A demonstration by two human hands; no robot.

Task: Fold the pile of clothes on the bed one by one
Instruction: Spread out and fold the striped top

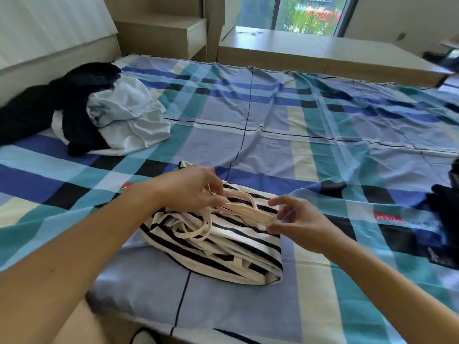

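A black-and-white striped garment [223, 249] lies folded in a compact bundle near the front edge of the bed. Its cream straps [246, 211] stretch across the top of it. My left hand [188, 187] pinches the straps at their left end, and my right hand [295, 219] pinches them at the right end, holding them taut just above the bundle. A pile of unfolded clothes [99, 112], dark navy and pale blue pieces, sits at the far left of the bed.
The bed [323, 120] is covered by a blue, teal and cream plaid sheet. Dark clothing [444, 219] lies at the right edge. A wooden headboard, a nightstand [173, 33] and a low bench [323, 53] under the window stand behind.
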